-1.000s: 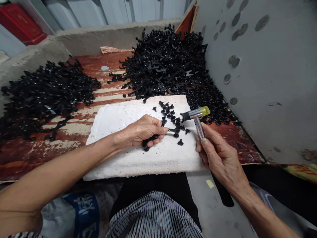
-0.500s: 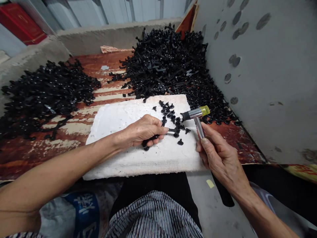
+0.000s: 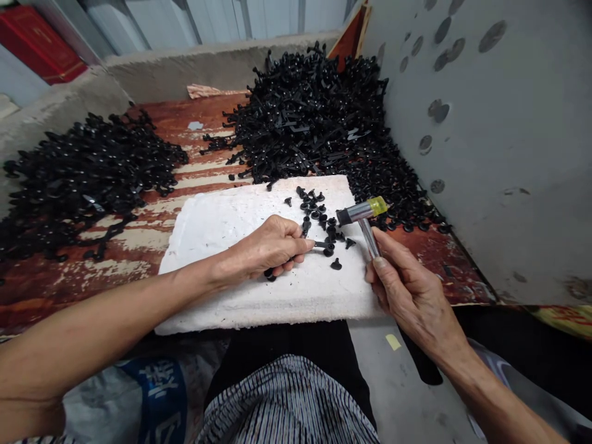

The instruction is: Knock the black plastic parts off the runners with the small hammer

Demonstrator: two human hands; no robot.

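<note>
Pinching black strip (image 3: 320, 245), left hand (image 3: 272, 243), likely to steady it | right hand (image 3: 414, 290) grips hammer (image 3: 362, 212) near head, probably for control | white pad (image 3: 333, 299) beneath

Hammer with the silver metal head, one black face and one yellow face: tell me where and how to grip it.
Probably best by its long black handle, coming from the person's right side with a wrapped grip. The handle is slim and slants down to the right, away from the silver metal head. The right hand holds it higher up, thumb against the silver shaft.
</note>
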